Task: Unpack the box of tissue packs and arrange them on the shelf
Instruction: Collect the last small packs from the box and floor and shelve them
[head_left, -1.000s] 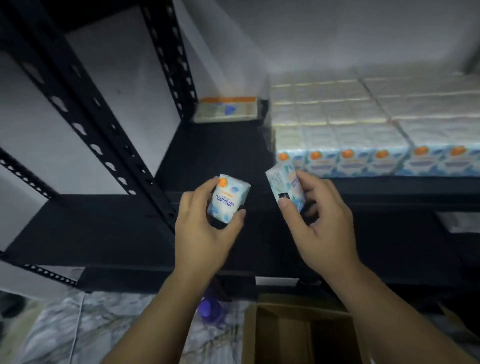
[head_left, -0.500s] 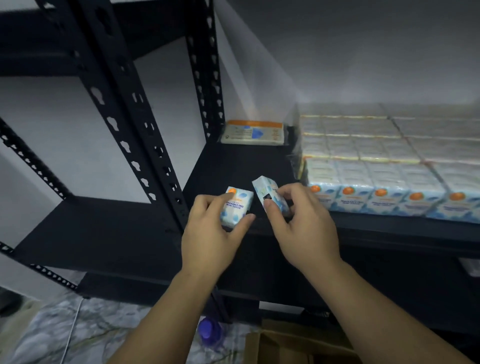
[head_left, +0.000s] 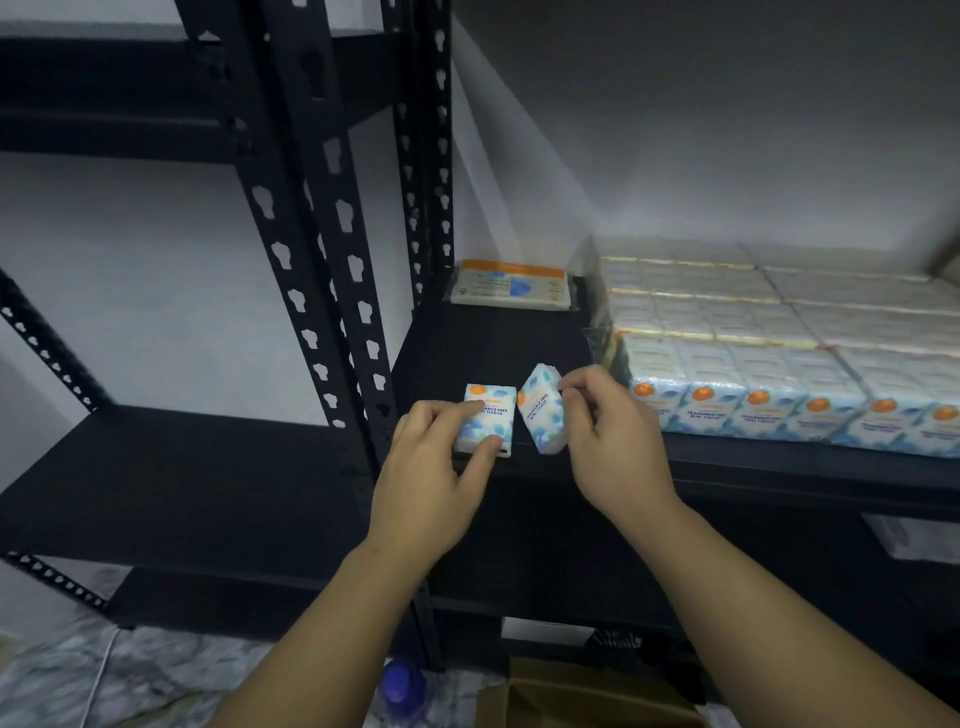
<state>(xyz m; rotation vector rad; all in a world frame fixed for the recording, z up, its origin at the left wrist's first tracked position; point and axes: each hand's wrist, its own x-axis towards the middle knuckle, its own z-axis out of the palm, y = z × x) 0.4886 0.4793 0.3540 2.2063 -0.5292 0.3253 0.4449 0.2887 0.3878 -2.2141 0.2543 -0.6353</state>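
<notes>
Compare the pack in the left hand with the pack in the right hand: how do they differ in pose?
The left pack stands upright, label square to the camera; the right pack is tilted, its label slanted. The left hand holds its pack by the lower half, thumb at the bottom; the right hand pinches its pack at the upper right side. Both share one blue-white print with an orange dot, at the shelf front.

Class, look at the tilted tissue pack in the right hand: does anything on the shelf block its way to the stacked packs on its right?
Nothing visible does. The right hand pinches the tilted tissue pack at the shelf front, and only the hand's own fingers lie between it and the stacked packs. The left hand's pack is on the other side.
</notes>
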